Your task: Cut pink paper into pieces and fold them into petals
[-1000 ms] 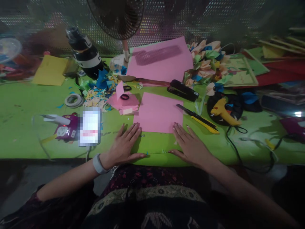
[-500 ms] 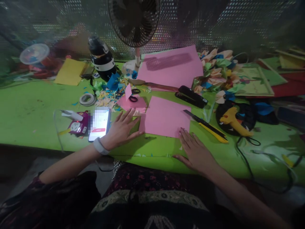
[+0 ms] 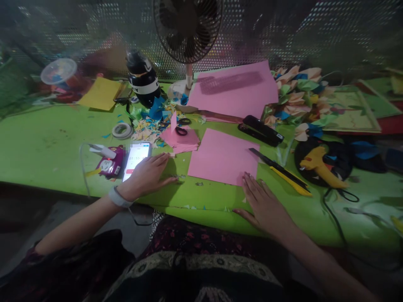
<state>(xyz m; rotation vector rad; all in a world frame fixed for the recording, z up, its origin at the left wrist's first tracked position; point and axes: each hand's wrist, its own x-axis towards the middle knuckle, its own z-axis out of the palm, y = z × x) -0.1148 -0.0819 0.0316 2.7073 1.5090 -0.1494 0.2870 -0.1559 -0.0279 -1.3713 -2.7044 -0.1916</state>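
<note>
A pink paper sheet (image 3: 223, 155) lies flat on the green table (image 3: 63, 142) in front of me. My right hand (image 3: 260, 201) rests open, its fingertips touching the sheet's lower right corner. Apart from the sheet, to its left, my left hand (image 3: 147, 174) is over the table, thumb spread from the fingers, with nothing held. Under its near side the lit phone (image 3: 138, 155) is partly covered. Small pink paper pieces (image 3: 185, 144) are stacked beyond the left fingers, with black scissors (image 3: 181, 131) on them. A yellow box cutter (image 3: 291, 180) lies right of the sheet, its tip over the edge.
Behind stand a fan (image 3: 189, 29), a black bottle (image 3: 144, 84) and large pink sheets (image 3: 236, 92). A stapler (image 3: 261, 130), paper flowers (image 3: 296, 92) and a yellow glue gun (image 3: 323, 165) are to the right. Left are a tape roll (image 3: 122, 131) and a purple power socket (image 3: 111, 161).
My left hand has drawn back left, off the pink sheet's edge and nearer the phone. My right hand stays at the sheet's corner. The whole view has shifted slightly.
</note>
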